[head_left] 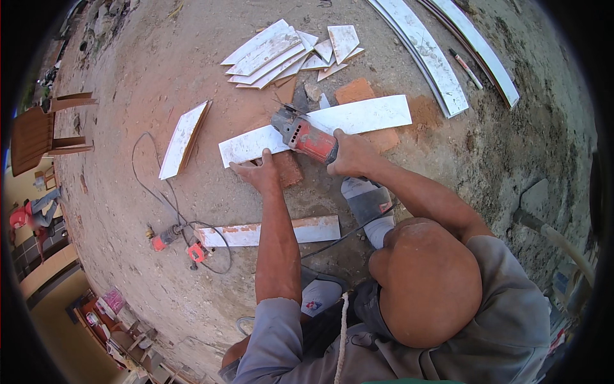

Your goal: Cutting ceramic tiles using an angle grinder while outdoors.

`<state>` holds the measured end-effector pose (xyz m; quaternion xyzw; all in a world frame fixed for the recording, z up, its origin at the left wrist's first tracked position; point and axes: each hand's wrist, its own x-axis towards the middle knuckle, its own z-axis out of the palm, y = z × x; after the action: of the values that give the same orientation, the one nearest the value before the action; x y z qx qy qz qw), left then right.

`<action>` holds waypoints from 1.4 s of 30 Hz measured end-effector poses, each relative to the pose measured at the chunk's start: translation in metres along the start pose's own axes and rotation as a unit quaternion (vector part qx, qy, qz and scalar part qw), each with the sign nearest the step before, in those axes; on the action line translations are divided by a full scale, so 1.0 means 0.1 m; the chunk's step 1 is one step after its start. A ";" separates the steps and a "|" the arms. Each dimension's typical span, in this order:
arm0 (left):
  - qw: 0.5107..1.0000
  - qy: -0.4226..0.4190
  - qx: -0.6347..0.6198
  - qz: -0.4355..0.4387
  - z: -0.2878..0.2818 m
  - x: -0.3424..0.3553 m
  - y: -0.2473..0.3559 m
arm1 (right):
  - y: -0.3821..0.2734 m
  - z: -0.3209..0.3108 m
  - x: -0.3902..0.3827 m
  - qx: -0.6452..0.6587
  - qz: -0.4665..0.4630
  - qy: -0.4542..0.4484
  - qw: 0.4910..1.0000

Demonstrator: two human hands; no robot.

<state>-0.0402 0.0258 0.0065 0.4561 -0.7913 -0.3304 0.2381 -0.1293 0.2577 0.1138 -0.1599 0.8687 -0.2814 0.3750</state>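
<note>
Ground (121, 211): bare, dusty earth. A white tile strip (368, 115) lies across red bricks (288, 168). The right hand (352, 153) grasps a red angle grinder (312, 141), its head over the strip's middle. The left hand (261, 173) touches the strip's near edge, left of the grinder; whether it grips cannot be determined.

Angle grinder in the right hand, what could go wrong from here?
The bare left hand is on the white board close to the angle grinder, so a slip might injure it. The board seems propped on bricks and could shift. The power cord passes near the person's foot and might snag.
</note>
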 end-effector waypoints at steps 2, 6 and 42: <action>0.999 0.019 0.007 0.031 -0.05 0.00 0.04 | 0.01 0.01 0.01 -0.006 -0.002 -0.001 1.000; 0.991 -0.122 0.044 0.036 -0.15 -0.03 0.21 | 0.03 0.02 0.01 0.001 -0.008 0.007 1.000; 0.951 -0.186 0.248 -0.005 -0.22 -0.12 0.54 | 0.09 0.03 -0.07 -0.010 -0.010 0.010 1.000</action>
<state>-0.0504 0.0491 0.0602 0.4354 -0.8761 -0.2040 -0.0357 -0.1224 0.2671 0.1107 -0.1696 0.8736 -0.2783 0.3615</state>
